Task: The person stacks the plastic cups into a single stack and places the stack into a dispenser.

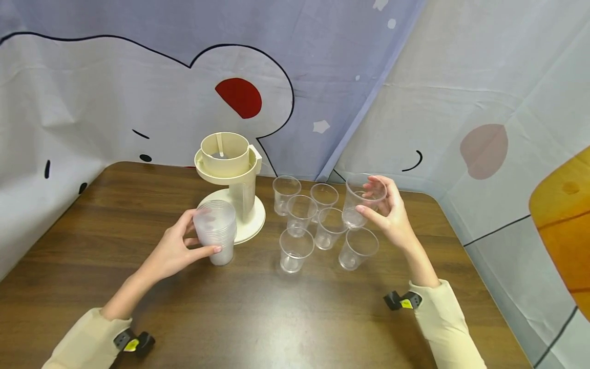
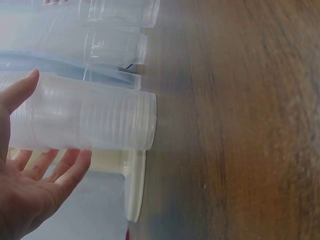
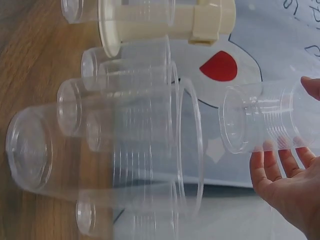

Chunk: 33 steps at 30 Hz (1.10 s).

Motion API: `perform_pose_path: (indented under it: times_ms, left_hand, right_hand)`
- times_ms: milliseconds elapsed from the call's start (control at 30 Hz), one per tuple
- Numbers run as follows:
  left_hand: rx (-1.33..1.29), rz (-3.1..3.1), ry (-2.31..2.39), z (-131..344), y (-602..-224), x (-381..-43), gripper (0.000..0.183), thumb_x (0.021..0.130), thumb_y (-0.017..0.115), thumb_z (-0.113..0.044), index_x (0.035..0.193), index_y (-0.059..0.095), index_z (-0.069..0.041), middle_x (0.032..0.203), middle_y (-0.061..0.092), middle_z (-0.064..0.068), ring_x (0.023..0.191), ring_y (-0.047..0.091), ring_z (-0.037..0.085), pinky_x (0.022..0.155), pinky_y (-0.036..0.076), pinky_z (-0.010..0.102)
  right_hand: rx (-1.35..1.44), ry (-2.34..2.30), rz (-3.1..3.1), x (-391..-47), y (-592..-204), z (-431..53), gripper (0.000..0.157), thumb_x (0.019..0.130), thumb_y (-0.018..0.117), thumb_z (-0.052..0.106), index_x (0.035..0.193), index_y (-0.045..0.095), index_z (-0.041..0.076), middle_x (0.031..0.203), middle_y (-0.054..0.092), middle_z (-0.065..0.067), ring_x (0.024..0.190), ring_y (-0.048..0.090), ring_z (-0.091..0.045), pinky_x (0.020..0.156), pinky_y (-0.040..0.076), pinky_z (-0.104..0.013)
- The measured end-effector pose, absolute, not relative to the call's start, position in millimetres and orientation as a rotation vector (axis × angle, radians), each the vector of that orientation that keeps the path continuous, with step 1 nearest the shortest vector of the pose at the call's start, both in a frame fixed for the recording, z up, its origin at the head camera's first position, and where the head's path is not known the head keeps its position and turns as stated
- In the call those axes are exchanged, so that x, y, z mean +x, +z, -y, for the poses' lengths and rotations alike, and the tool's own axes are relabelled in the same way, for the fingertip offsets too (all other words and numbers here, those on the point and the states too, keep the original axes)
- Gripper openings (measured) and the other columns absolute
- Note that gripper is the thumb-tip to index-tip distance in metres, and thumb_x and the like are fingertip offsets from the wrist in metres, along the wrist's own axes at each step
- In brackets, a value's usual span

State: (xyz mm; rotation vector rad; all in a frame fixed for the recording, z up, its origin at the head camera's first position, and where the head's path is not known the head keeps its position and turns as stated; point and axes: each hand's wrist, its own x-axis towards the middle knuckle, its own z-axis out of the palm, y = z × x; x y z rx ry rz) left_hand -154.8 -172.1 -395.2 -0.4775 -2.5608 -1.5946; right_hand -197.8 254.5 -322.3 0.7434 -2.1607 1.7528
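Note:
My left hand grips a stack of nested clear plastic cups, thumb on one side and fingers on the other. In the left wrist view, the stack is upright relative to the tabletop; whether its bottom touches the wood I cannot tell. My right hand holds a single clear plastic cup between thumb and fingers. The right wrist view shows this cup raised off the table, above the standing cups. Between the hands, several clear cups stand upright, mouths up, in a loose cluster.
Behind the stack stands a cream plastic stand with a round base and an open cylinder on top. The brown wooden table ends at the back against a printed cloth. Cloth also hangs along the right side.

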Motion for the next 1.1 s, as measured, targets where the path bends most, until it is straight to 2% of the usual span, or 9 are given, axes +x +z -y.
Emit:
perform_pose_path:
  times_ms: [233,367,567,867,1100]
  left_hand:
    - [-0.48,2.559,-1.601,171.6,-395.9,-154.5,0.071,0.075,0.083,-0.018,0.132,0.041,-0.009,0.128,0.054,0.013,0.115,0.058,0.033,0.085,0.059,0.037]
    - [-0.48,2.557,-1.604,171.2,-396.2,-154.8,0.071,0.075,0.083,-0.019,0.131,0.041,-0.009,0.128,0.054,0.013,0.115,0.058,0.033,0.084,0.059,0.036]
    - [-0.481,2.558,-1.608,171.1,-396.4,-155.5,0.071,0.075,0.083,-0.018,0.131,0.041,-0.009,0.128,0.054,0.013,0.116,0.058,0.034,0.084,0.059,0.037]
    - [-0.485,2.558,-1.589,171.3,-396.7,-156.2,0.072,0.075,0.083,-0.018,0.132,0.04,-0.009,0.129,0.053,0.013,0.117,0.057,0.034,0.084,0.059,0.038]
    - [-0.486,2.559,-1.579,172.0,-396.0,-156.0,0.072,0.075,0.083,-0.018,0.132,0.04,-0.008,0.129,0.052,0.013,0.117,0.057,0.035,0.084,0.059,0.038]
  right_hand:
    - [0.778,1.752,2.186,-199.2,-321.3,-241.7,0.061,0.078,0.061,-0.018,0.132,0.036,-0.006,0.119,0.051,-0.005,0.106,0.052,-0.018,0.091,0.052,-0.019]
    - [0.796,1.794,2.175,-200.5,-320.5,-234.0,0.061,0.078,0.062,-0.018,0.131,0.038,-0.003,0.119,0.052,-0.001,0.106,0.053,-0.016,0.091,0.053,-0.02]
    - [0.847,1.817,2.18,-202.5,-319.4,-222.4,0.064,0.077,0.061,-0.018,0.133,0.03,-0.011,0.119,0.051,0.002,0.107,0.053,-0.014,0.091,0.053,-0.021]
    - [0.889,1.824,2.183,-201.9,-319.0,-205.3,0.065,0.077,0.062,-0.017,0.134,0.031,-0.011,0.122,0.048,-0.01,0.108,0.053,-0.013,0.092,0.052,-0.02]
    - [0.913,1.833,2.19,-200.4,-317.0,-192.5,0.066,0.077,0.062,-0.016,0.134,0.029,-0.01,0.124,0.047,-0.007,0.11,0.052,-0.016,0.097,0.048,-0.019]
